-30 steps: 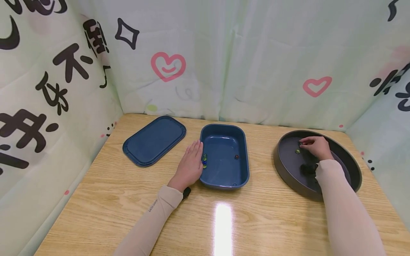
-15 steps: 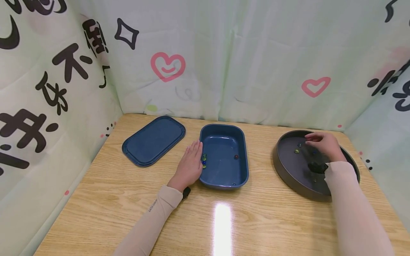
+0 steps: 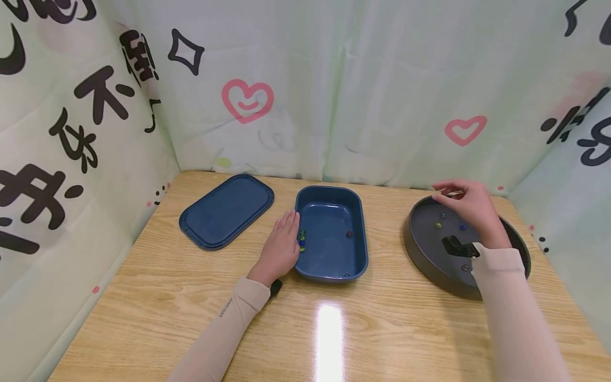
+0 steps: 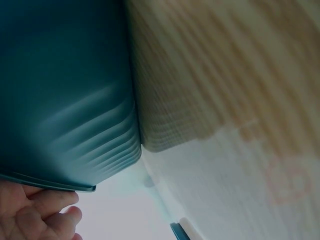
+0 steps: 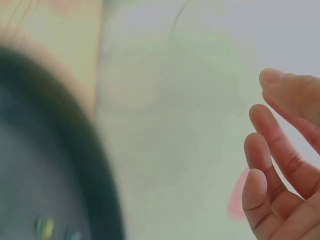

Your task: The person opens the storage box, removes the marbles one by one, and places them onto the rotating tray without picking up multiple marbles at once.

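Observation:
My left hand (image 3: 279,246) lies with straight fingers along the left side of a deep blue plastic box (image 3: 331,273). In the left wrist view, fingertips (image 4: 57,202) touch the box's rim. Several small marbles (image 3: 302,241) line the box's left inner side, a reddish one (image 3: 349,234) sits to the right, and a clear one (image 3: 347,275) near the front. Above the back of a round dark grey pan (image 3: 420,265) hovers my right hand (image 3: 472,209), fingers loosely bent, no marble visible between them. In the pan lie a yellowish marble (image 3: 438,226), a blue marble (image 3: 463,227) and others.
A flat blue lid (image 3: 226,212) lies on the wooden table (image 3: 267,339) left of the box. Bare wood separates the box from the pan. A printed curtain (image 3: 296,127) hangs along the back and sides. A black strap (image 3: 460,247) is on the right wrist.
My right hand has lifted from the marbles in the pan and risen toward its back rim, uncovering the blue marble. The left hand stays against the box. The head view has shifted slightly.

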A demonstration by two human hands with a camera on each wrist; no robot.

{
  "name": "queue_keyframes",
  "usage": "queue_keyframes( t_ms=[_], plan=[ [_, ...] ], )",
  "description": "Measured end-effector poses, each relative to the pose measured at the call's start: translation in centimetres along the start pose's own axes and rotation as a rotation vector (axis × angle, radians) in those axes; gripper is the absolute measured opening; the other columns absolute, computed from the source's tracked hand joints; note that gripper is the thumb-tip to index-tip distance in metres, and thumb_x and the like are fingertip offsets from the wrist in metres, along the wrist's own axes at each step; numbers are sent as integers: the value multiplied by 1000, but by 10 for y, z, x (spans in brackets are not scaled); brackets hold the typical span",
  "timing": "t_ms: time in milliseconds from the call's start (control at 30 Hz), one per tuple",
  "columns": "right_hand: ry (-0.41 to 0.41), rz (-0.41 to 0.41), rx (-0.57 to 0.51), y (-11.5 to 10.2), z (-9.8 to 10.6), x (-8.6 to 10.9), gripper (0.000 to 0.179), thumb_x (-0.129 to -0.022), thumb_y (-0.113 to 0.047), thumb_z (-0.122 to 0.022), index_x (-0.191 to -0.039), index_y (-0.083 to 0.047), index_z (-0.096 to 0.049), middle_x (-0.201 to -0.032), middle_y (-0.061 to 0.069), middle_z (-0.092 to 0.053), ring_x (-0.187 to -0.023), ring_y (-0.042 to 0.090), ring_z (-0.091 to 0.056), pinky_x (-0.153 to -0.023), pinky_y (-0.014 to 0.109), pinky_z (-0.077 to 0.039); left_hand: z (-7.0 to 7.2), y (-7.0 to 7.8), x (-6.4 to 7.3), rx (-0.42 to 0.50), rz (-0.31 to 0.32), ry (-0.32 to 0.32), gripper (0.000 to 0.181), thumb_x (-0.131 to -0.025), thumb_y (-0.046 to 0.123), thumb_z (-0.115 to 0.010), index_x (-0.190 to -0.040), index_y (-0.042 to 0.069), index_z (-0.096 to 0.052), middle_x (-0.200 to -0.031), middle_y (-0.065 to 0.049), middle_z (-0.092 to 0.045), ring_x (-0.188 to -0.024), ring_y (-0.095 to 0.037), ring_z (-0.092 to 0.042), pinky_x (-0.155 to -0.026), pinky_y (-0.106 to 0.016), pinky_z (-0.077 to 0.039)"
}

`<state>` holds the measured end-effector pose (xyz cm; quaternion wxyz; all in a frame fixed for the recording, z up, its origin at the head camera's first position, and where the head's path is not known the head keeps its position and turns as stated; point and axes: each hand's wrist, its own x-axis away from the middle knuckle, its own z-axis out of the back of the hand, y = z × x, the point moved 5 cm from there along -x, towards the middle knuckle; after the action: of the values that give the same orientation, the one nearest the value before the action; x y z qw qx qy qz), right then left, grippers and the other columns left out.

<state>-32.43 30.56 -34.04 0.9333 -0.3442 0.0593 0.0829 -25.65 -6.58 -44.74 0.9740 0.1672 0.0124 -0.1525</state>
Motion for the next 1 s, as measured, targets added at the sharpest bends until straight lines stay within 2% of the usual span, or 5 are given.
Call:
queue_keyframes(
  t_ms=[200, 400, 500, 733, 1000],
  plan=[
    [-9, 88, -68, -51, -19, -3, 30, -87, -22, -67, -111, -4, -67, -84, -24, -60, -73, -4, -56, -62, 14, -47, -1, 0, 1, 7, 7, -5, 60, -97, 17, -41, -149, -1, -18, -158, -13, -16, -147, -26, -12, -121, -41, -12],
    [-58, 147, -127, -83, -51, -11, 28, -87, -19, -67, -110, -4, -68, -99, 10, -67, -78, -3, -55, -67, 12, -46, -2, 0, 1, 6, 7, -6, 59, -97, 17, -41, -149, 0, -17, -158, -13, -16, -148, -25, -11, -121, -41, -12],
    [-112, 168, -164, -95, -73, -17, 26, -88, -17, -66, -109, -2, -68, -106, 19, -66, -84, 3, -56, -71, 12, -46, -1, 0, 1, 6, 4, 0, 59, -98, 16, -41, -149, 0, -17, -158, -13, -15, -147, -25, -11, -121, -41, -12],
    [-251, 171, -268, -115, -134, -32, 26, -87, -16, -66, -108, -2, -69, -106, 18, -67, -89, 24, -60, -75, 24, -49, 0, 0, -1, 3, 10, -4, 59, -98, 17, -41, -149, 0, -17, -158, -13, -16, -147, -25, -12, -121, -41, -12],
    [-327, 193, -329, -120, -184, -41, 26, -85, -12, -68, -107, 1, -68, -104, 17, -69, -84, 21, -60, -75, 23, -50, 0, 0, -1, 0, 12, -17, 60, -98, 20, -41, -149, 0, -18, -158, -13, -16, -148, -26, -11, -120, -42, -12]
  ],
)
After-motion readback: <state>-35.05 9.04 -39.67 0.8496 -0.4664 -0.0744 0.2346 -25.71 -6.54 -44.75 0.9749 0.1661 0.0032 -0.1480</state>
